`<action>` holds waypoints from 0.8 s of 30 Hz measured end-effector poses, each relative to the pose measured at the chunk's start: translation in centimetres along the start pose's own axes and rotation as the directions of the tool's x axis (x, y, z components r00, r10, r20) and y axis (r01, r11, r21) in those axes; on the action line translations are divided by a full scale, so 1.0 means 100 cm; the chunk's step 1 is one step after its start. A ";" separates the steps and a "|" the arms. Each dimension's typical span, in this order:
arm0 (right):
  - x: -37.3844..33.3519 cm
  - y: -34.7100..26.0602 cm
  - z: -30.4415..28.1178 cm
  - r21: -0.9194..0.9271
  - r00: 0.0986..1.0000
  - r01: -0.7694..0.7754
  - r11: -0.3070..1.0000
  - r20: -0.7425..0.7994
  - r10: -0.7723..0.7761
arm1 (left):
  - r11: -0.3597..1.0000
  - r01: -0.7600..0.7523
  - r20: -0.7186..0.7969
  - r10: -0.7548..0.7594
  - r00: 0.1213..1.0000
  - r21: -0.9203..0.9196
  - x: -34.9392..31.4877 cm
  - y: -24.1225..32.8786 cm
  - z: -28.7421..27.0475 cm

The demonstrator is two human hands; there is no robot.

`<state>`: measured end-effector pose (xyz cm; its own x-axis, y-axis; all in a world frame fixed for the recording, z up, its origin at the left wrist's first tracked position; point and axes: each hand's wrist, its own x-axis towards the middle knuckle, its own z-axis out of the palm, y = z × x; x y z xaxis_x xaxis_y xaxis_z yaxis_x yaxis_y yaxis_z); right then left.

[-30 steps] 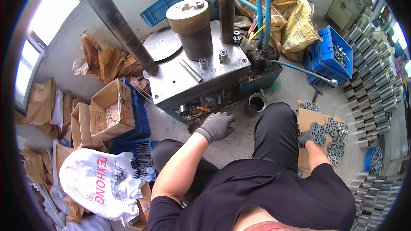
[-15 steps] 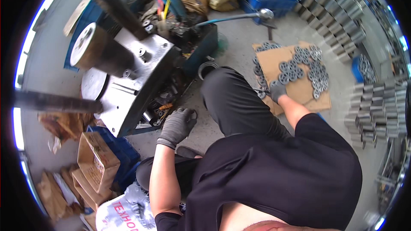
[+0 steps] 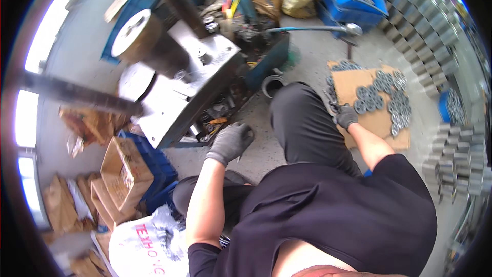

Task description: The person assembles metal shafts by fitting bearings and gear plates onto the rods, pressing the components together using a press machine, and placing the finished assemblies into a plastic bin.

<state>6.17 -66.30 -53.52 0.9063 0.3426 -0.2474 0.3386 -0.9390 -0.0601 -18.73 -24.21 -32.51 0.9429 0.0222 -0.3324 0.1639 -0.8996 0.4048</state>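
Observation:
My left hand (image 3: 231, 143), in a grey knitted glove, hangs beside the press bed with its fingers curled in. Whatever they may hold is hidden. On the right, beyond my knee, my gloved right hand (image 3: 347, 116) reaches down to the left edge of a cardboard sheet (image 3: 344, 83) on the floor. Its fingers are closed around a small dark thing I cannot make out. Several grey metal discs with holes (image 3: 368, 99) lie flat on the cardboard, just past this hand. More discs (image 3: 346, 65) lie along the sheet's far edge.
A press with a steel bed (image 3: 160, 106) and thick columns stands on the left. Its lever (image 3: 307, 28) extends over the floor. Blue crates (image 3: 353, 0) stand at the back, stacked metal cylinders (image 3: 417, 25) on the right, cardboard boxes (image 3: 125, 174) and a white sack (image 3: 138, 249) lower left.
The whole view has shifted, so the scene sits further right. My right hand has drawn back slightly from the middle discs toward the cardboard's left edge. My left hand stays curled near the press.

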 end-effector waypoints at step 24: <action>-0.049 -0.274 -0.387 -0.003 0.191 0.981 0.195 -0.186 -0.964 | -0.150 -0.338 -0.209 -0.540 0.815 -0.929 0.019 0.006 0.009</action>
<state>2.27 -41.08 -13.25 -0.1062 0.9760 0.1902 0.9556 0.1530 -0.2518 -17.11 -25.09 -33.65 0.7411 0.5949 -0.3114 -0.0737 0.5331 0.8429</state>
